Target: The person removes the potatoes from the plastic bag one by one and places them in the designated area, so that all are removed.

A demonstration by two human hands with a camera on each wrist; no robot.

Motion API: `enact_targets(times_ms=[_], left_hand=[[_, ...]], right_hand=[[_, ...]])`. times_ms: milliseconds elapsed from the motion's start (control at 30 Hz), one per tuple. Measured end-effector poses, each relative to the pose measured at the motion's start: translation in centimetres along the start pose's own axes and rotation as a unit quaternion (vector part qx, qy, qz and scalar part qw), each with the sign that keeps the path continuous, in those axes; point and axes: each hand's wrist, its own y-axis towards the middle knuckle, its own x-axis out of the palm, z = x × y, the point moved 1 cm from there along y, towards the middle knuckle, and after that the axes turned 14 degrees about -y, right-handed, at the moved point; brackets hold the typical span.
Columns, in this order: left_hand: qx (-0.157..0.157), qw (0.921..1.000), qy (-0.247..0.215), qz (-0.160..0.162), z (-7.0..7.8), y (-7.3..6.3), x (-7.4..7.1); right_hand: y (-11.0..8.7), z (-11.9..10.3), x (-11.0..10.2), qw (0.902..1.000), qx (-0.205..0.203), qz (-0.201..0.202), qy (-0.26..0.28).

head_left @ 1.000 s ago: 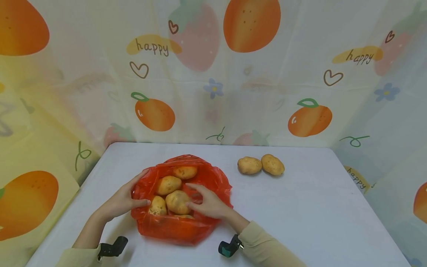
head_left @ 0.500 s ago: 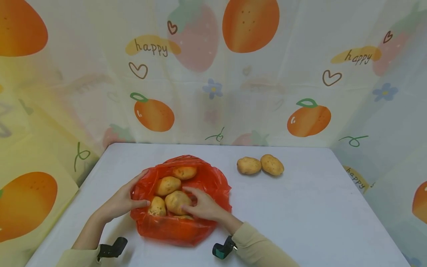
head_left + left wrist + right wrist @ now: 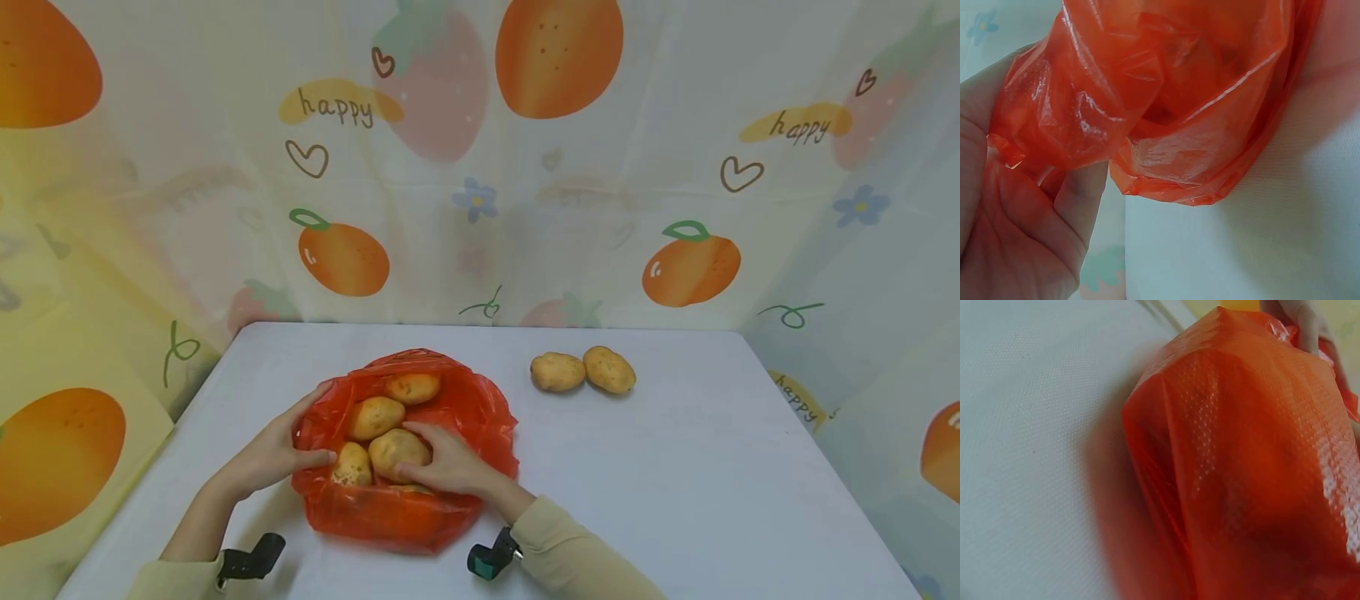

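A red plastic bag [image 3: 491, 412] lies wide-mouthed on the white table, with several potatoes inside. My left hand [image 3: 266, 454] grips the bag's left rim, thumb inside and fingers outside. Thin red plastic hangs over the fingers of this left hand [image 3: 1029, 231] in the left wrist view. Inside the bag, my right hand [image 3: 453, 462] has thumb and fingers around the right side of a large potato [image 3: 393, 452]. Other potatoes beside it include an oblong one [image 3: 375, 418], a speckled one [image 3: 352, 465] and one at the back [image 3: 412, 388]. In the right wrist view, the bag [image 3: 1254, 456] hides the right hand.
Two loose potatoes lie side by side near the table's back edge: a left one [image 3: 557, 372] and a right one [image 3: 609, 370]. A fruit-patterned cloth [image 3: 517, 225] hangs behind and along both sides of the white table [image 3: 675, 467].
My right hand has moved left inside the bag and come around the large potato. My left hand keeps its grip on the rim. The head view has shifted slightly.
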Motion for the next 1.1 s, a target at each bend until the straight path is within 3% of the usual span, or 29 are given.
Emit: enact_targets(times_ms=[400,1100], left_hand=[[0.006,0.9999,0.009,0.003,0.1,0.1,0.0],[-0.010,0.9999,0.001,0.004,-0.2,0.4,0.1]], right_hand=[[0.0,-0.6,-0.4,0.9998,-0.001,0.008,-0.020],[-0.8,-0.1,-1.1,0.9995,0.010,0.011,0.027]])
